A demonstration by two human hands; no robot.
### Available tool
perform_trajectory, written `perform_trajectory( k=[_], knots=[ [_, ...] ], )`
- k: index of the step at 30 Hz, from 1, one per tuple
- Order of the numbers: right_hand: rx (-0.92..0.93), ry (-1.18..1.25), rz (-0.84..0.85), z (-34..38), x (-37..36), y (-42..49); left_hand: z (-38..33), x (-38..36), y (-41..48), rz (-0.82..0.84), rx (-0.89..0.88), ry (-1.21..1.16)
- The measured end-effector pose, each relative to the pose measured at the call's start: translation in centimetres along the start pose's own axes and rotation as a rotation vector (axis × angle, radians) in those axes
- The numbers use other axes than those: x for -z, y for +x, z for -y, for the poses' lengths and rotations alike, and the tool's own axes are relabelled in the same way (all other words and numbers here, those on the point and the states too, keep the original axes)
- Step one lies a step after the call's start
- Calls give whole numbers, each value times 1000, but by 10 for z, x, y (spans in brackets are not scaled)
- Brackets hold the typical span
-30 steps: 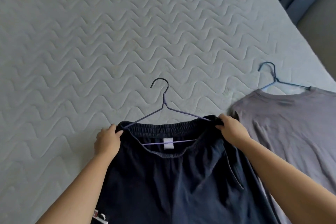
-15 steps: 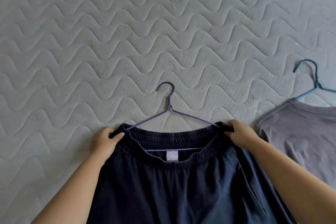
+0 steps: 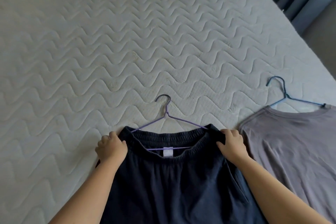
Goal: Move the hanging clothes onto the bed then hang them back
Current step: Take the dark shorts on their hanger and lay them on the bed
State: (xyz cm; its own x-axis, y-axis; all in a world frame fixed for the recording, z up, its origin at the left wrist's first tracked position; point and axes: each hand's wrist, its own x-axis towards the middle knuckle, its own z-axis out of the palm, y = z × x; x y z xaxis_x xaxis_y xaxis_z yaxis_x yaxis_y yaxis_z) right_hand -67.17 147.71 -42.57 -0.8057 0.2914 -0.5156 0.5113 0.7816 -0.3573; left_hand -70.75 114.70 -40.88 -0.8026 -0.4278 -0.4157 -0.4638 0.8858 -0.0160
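Navy cotton shorts [image 3: 174,187] on a purple wire hanger [image 3: 166,114] lie flat on the white quilted bed [image 3: 127,42]; your left hand [image 3: 111,148] and right hand [image 3: 231,144] each pinch a waistband corner, probably spreading it smooth.

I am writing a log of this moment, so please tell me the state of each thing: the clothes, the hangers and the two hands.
Dark shorts: lying on the bed, waistband on the purple hanger.
Purple hanger: inside the waistband, hook lying on the bed.
Grey T-shirt: lying on the bed, on the blue hanger, untouched.
Left hand: grips the left waistband corner.
Right hand: grips the right waistband corner.
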Motion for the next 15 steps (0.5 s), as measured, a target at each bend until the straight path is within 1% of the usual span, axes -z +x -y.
perform_trajectory(
  k=[1, 3, 5, 6, 9, 11, 15],
  knots=[
    [25, -4, -29, -5, 0, -18, 2, 2, -19, -52, -43, -60],
    [50, 26, -37, -25, -2, -59, 13, 0, -60, -108, -125, -217],
    [63, 24, 2, -52, -7, -101, 25, -10, -106, -105, -154, -336],
    [51, 5, 31, -67, -11, -124, 30, -16, -130, -81, -138, -405],
    [-35, -22, 99, -119, -20, -188, 39, -35, -202, 112, 53, -658],
    [-140, 10, 116, -153, -24, -226, 41, -45, -247, 235, 147, -748],
    [-423, 285, 96, -201, -18, -302, 62, -55, -321, 389, 224, -826]
  ],
)
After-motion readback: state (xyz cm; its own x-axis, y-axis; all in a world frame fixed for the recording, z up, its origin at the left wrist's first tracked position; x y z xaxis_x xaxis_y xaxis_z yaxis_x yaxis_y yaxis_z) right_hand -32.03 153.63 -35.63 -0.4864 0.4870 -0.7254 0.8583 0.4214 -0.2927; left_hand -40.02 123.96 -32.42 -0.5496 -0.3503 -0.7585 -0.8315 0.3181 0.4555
